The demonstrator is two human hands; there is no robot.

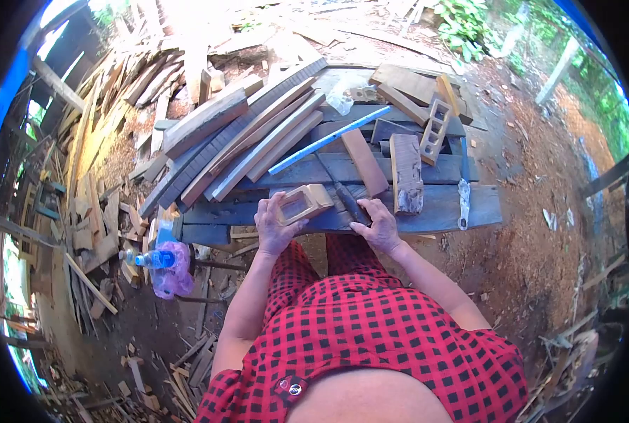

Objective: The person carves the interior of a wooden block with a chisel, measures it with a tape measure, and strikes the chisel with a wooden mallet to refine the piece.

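Note:
My left hand (277,224) is closed around a small wooden block (301,204) with a rectangular recess cut in its face, held over the near edge of the dark plank bench (455,204). Just to its right, my right hand (380,227) grips the thick near end of a long, dark, chisel-like tool (344,195). Its thin end points away across the planks. Beyond the hands, a light blue strip (328,141) lies slantwise. A reddish-brown wood piece (365,163) and a thick, rough-ended block (406,174) rest right of the tool.
Long boards (240,134) are stacked on the bench's left. A wooden piece with several square holes (435,132) lies at the right, with a white-handled tool (464,204) near the edge. A pink bag (173,271) and plastic bottle (156,259) hang left. Scrap wood (99,218) covers the ground.

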